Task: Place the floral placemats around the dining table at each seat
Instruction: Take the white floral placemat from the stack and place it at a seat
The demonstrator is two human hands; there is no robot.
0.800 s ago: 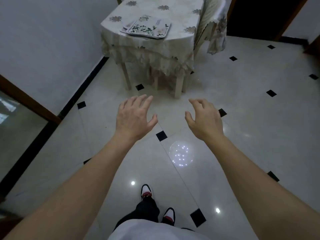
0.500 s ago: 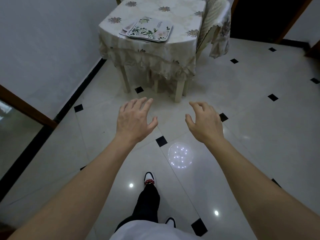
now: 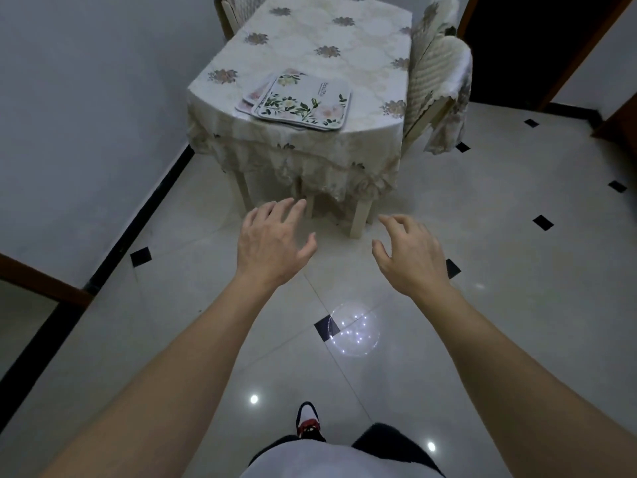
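Apparently both hands, left hand [image 3: 272, 246] and right hand [image 3: 412, 255], were empty with fingers spread; the placemats [image 3: 300, 101] lay stacked ahead, needing a reach.

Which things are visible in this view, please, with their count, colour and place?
placemats: one stack, exact count unclear, white floral print, near end of the table
table: one, draped in cream floral cloth, ahead beside the wall
chairs: two, cream-covered, one at the table's right, one at its far left
wall: one, grey-white, left
floor: pale glossy tiles, black diamonds, underfoot
shoe: one, red-white-black, bottom centre
left hand: bare, open, empty, over floor
right hand: bare, open, empty, over floor
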